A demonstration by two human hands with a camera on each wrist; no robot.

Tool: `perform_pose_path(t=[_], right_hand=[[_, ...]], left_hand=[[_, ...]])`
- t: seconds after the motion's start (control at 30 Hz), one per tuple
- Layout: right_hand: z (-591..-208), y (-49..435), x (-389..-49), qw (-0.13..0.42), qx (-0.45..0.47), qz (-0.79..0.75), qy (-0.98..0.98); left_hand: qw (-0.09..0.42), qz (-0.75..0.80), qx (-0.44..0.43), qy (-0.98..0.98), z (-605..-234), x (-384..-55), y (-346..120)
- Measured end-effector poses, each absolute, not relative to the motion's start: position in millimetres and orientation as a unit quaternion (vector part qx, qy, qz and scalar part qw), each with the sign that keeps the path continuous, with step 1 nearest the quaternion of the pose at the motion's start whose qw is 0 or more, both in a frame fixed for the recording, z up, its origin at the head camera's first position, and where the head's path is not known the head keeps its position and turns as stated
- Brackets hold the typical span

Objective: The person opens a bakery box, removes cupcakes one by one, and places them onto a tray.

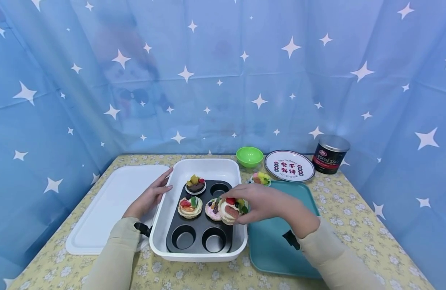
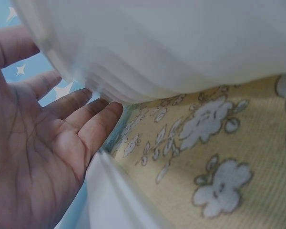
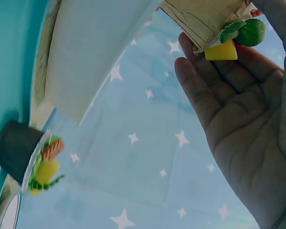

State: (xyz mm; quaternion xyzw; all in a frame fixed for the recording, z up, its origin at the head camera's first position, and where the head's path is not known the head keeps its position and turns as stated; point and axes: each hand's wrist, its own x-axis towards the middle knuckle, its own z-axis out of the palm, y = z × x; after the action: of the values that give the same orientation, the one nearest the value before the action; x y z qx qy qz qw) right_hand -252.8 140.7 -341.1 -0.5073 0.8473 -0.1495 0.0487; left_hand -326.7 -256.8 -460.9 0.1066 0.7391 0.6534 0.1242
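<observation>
My right hand (image 1: 262, 201) holds a fruit tart (image 1: 229, 214) over the right side of a dark muffin tin (image 1: 199, 227). In the right wrist view, the fingers hold the tart by its tan pleated side, with yellow and green topping showing. Inside the tin sit a chocolate tart (image 1: 196, 187), a cream tart (image 1: 189, 209) with red and green topping, and a pink tart (image 1: 212, 209) partly hidden by the held one. The tin lies in a white deep tray (image 1: 159, 229). My left hand (image 1: 155, 194) touches that tray's left rim, fingers fairly straight.
A white lid (image 1: 99, 213) lies at the left, a teal tray (image 1: 277, 249) at the right. Another fruit-topped tart (image 1: 260, 179) in a dark cup stands by the teal tray's far edge. Behind are a green bowl (image 1: 249, 157), a plate (image 1: 289, 166) and an espresso can (image 1: 330, 155).
</observation>
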Motion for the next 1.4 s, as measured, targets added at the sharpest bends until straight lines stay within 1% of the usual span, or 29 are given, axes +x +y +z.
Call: perform_pose_path(t=[0.17, 0.23, 0.37, 0.57, 1.17, 1.4], right_hand=[[-339.8, 154.8, -257.3, 0.02, -0.495, -0.161, 0.853], [-338.7, 162.1, -258.5, 0.017, -0.483, -0.175, 0.858], [-340.1, 179.4, -263.5, 0.015, -0.441, -0.202, 0.874], [-345.1, 204.3, -274.9, -0.009, -0.386, -0.197, 0.901], [-359.6, 248.1, -307.7, -0.028, -0.31, -0.2, 0.929], [-362.9, 263.3, -313.8, -0.037, -0.294, -0.197, 0.934]], left_hand=[[0.122, 0.657, 0.104, 0.737, -461.3, -327.5, -257.2], [0.123, 0.659, 0.104, 0.735, -461.1, -327.4, -257.1], [0.125, 0.658, 0.106, 0.735, -460.2, -327.1, -257.3], [0.125, 0.654, 0.11, 0.737, -458.9, -326.6, -256.9], [0.123, 0.654, 0.118, 0.737, -458.7, -326.2, -258.1], [0.123, 0.656, 0.117, 0.736, -459.0, -326.4, -257.6]])
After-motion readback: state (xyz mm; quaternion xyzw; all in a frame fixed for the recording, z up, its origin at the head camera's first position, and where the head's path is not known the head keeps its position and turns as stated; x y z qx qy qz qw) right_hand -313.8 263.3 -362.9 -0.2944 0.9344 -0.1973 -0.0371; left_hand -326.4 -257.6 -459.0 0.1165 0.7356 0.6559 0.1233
